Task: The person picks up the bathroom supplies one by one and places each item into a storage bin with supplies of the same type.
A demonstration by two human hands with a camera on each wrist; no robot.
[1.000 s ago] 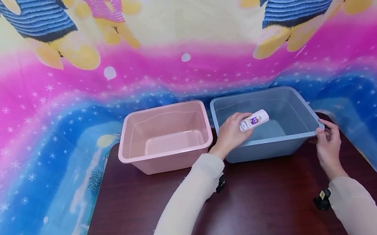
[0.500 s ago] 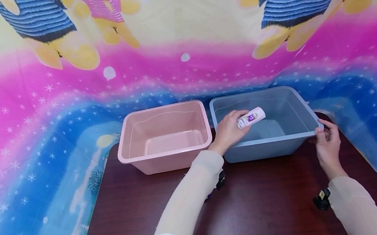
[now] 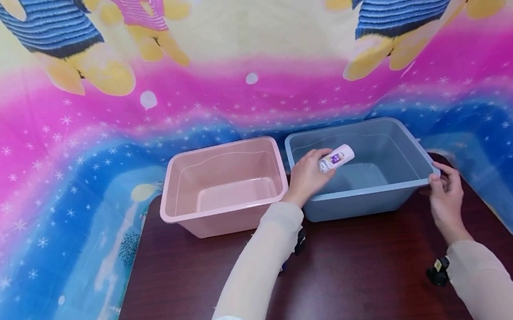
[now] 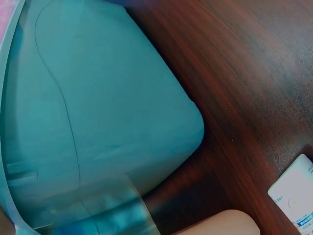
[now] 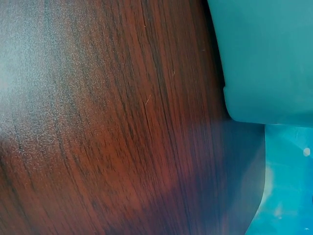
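- Draped all round: cartoon-bear backdrop [image 3: 248, 77] in pink and blue.
- Underneath: dark wooden table [image 3: 353, 275], carrying pink tub [image 3: 227, 212] and blue tub [image 3: 359, 202] side by side.
- Steadying blue tub's near right corner: right hand [image 3: 445, 197], fingers hooked on rim (worth keeping firm).
- Clasped in left hand [image 3: 307, 176]: small white bottle [image 3: 336, 158], over blue tub's left side; best lifted well above both rims.

Head overview; wrists close on blue bin [image 3: 364, 198].
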